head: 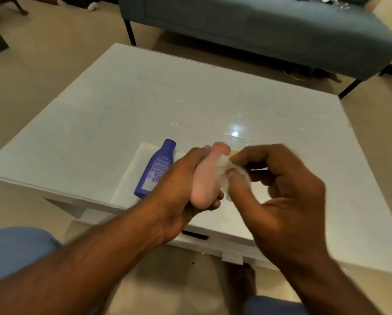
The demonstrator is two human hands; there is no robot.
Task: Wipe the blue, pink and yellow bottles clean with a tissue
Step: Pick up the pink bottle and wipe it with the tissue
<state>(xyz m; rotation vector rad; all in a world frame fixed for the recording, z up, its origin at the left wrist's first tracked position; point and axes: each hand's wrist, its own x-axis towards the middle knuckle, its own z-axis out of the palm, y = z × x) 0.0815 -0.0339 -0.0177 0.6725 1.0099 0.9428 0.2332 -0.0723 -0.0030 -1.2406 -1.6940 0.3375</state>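
My left hand [179, 189] is wrapped around the lower body of the pink bottle [207, 176] and holds it above the near edge of the bench [99, 105], with the cap pointing away from me. My right hand [276, 185] pinches a crumpled tissue [222, 165] between thumb and fingers and presses it on the right side of the bottle. I think the bottle is light plastic, smooth and maybe a little slippery, so a firm grip low on the body is best and leaves the upper part free. The tissue is soft and can tear. The blue bottle [155, 169] lies on the bench just left of my left hand. Only a small yellow spot [234, 152], perhaps the yellow bottle, shows behind my hands.
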